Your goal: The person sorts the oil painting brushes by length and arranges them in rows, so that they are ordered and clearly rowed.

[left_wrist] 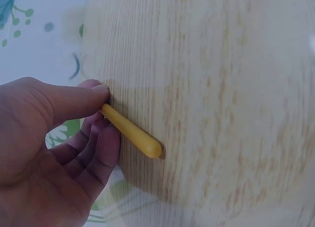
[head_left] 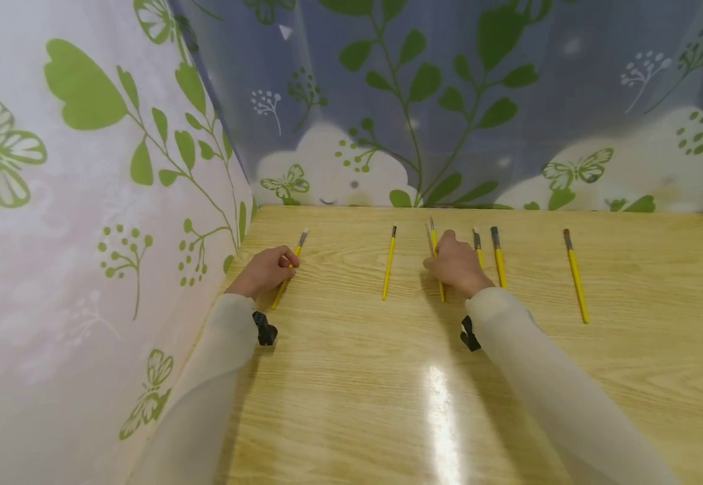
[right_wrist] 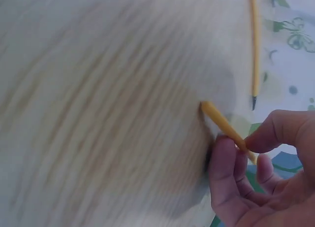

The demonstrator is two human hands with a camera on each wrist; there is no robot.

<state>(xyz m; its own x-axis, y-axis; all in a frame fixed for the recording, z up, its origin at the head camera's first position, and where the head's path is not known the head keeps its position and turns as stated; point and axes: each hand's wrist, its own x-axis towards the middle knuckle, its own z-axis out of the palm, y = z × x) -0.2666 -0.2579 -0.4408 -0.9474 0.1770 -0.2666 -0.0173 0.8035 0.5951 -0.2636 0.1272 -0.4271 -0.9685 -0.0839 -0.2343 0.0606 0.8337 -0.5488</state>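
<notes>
At the table's left side my left hand [head_left: 269,271] pinches a yellow-handled paintbrush [head_left: 280,294] with a pale tip. In the left wrist view its rounded handle end [left_wrist: 140,138] sticks out past the thumb and fingers, low over the wood. My right hand [head_left: 457,263] pinches another yellow paintbrush [head_left: 433,234] near the table's middle; its bristle end points to the back wall. The right wrist view shows that brush's handle [right_wrist: 221,121] between thumb and fingertips. Between the hands lies a thin dark-tipped paintbrush [head_left: 389,264].
Right of my right hand lie a paintbrush [head_left: 478,244] partly hidden by it, a green-tipped paintbrush [head_left: 499,259] and a brown-tipped paintbrush [head_left: 576,277]. The wooden table [head_left: 351,377] meets a patterned cloth wall [head_left: 351,101] at the back and another [head_left: 84,202] at the left.
</notes>
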